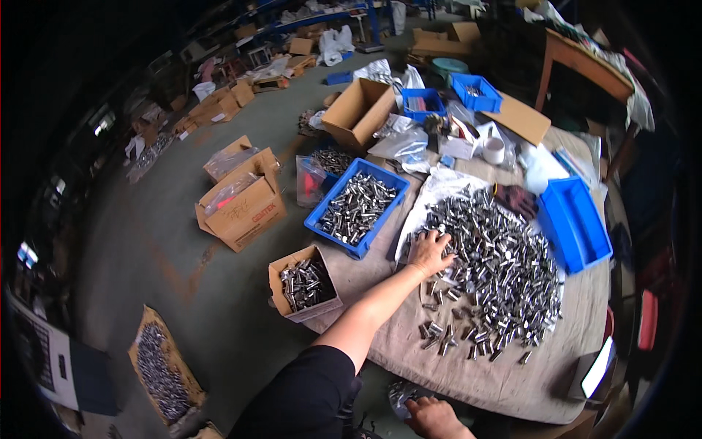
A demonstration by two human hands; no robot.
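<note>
My left hand (pixel 430 253) reaches over the table onto the left edge of a heap of shiny metal cylindrical parts (pixel 504 271). Its thumb and fingers are apart, with fingertips among the parts; nothing can be seen held in it. The heap lies on a white sheet (pixel 411 233) and spills onto the cloth-covered table (pixel 380 293). Below the near table edge, my right hand (pixel 433 417) is closed at a clear plastic bag (pixel 401 397), seemingly gripping its edge. What the bag contains is hard to make out.
Left of the heap stand a blue bin (pixel 311 219) of metal parts and a small carton (pixel 329 304) of parts. An empty blue bin (pixel 578 223) and a dark glove (pixel 516 199) lie right. Cartons (pixel 252 212) and a parts-covered tray (pixel 191 391) are on the floor.
</note>
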